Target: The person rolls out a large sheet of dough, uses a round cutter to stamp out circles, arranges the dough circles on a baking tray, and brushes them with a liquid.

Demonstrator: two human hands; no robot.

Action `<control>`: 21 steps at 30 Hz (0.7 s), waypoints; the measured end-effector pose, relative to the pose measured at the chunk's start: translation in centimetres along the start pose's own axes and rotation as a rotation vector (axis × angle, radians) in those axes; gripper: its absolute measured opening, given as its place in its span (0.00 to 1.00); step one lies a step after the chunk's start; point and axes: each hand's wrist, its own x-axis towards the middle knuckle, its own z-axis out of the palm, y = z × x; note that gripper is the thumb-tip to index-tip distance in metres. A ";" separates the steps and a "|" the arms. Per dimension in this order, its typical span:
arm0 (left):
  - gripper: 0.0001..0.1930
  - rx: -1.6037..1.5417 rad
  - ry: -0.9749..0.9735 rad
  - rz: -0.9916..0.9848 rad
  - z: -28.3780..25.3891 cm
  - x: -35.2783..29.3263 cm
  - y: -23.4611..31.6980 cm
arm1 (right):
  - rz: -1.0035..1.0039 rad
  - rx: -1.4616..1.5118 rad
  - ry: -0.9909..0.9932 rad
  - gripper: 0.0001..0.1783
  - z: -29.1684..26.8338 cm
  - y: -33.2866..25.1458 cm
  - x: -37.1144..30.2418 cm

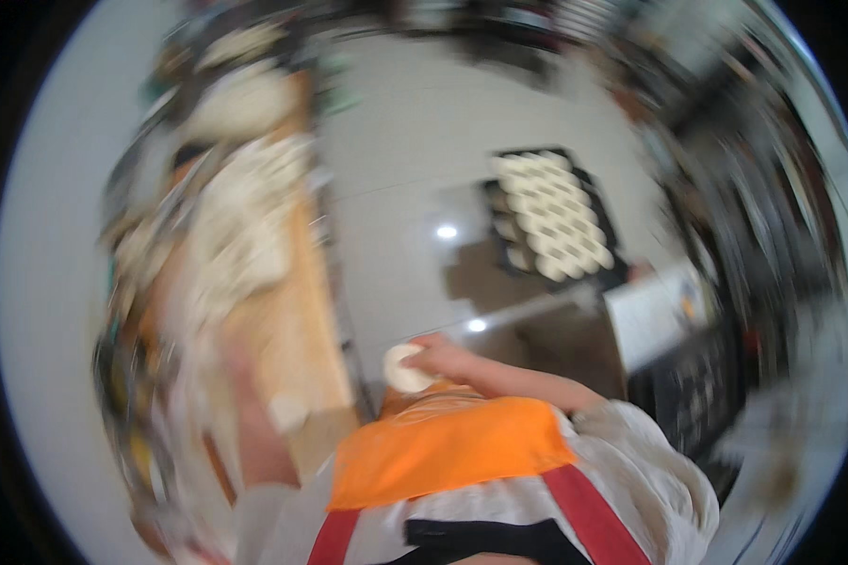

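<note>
My right hand (437,356) is closed on the edge of a pale round dough disc (404,368), held in front of my orange apron (452,443). My left hand (239,367) is over the wooden worktable (301,339) on the left, smeared by motion, so its fingers cannot be made out. Just right of the left forearm, another pale round piece of dough (288,411) lies on the table. Farther along the table spreads a large, lumpy mass of pale dough (245,231).
A black tray (620,273) bearing rows of round dough pieces stands at the right, with more trays apparently under it. A white box or board (660,311) and a dark crate (693,381) are nearer me. Dark racks (740,179) line the right side beyond the tiled floor (396,151).
</note>
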 end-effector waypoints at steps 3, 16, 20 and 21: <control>0.15 0.349 0.089 -0.014 -2.6 7.6 -8.6 | -0.101 -0.134 0.206 0.19 -4.7 3.4 -1.7; 0.20 -0.289 0.056 -0.132 8.2 7.4 4.5 | -0.857 0.776 1.291 0.21 -38.8 13.9 -32.5; 0.22 -0.870 -0.374 -0.093 14.7 2.1 11.3 | -0.540 0.976 1.782 0.18 -48.6 24.1 -36.8; 0.22 -0.936 -0.505 -0.079 16.3 0.0 13.0 | -0.458 1.039 1.786 0.18 -51.8 26.7 -35.8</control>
